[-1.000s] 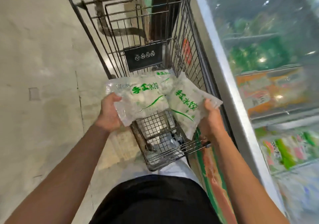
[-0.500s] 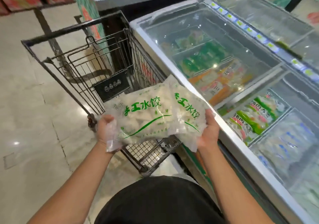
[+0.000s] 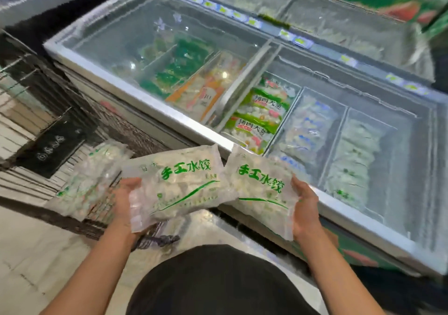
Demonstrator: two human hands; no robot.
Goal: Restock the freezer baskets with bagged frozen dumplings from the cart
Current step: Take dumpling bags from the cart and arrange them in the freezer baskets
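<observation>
I hold two clear bags of frozen dumplings with green print side by side in front of my waist. My left hand [image 3: 124,199] grips the left bag [image 3: 179,185] from below its left end. My right hand [image 3: 304,208] grips the right bag [image 3: 260,191] at its right edge. Both bags hover just before the chest freezer's near rim [image 3: 150,103]. Another dumpling bag [image 3: 91,181] lies in the wire cart [image 3: 52,145] at the left. Freezer baskets [image 3: 349,159] on the right hold similar pale bags.
The freezer's left half lies under a glass lid [image 3: 155,47], with green and orange packs beneath. Green-and-white packs [image 3: 261,111] fill the basket beside the centre divider. A second freezer [image 3: 315,16] stands behind. Tiled floor [image 3: 36,254] lies at lower left.
I have turned right from the cart toward the freezer, carrying both bags along. They now sit near the freezer's front rim instead of above the cart.
</observation>
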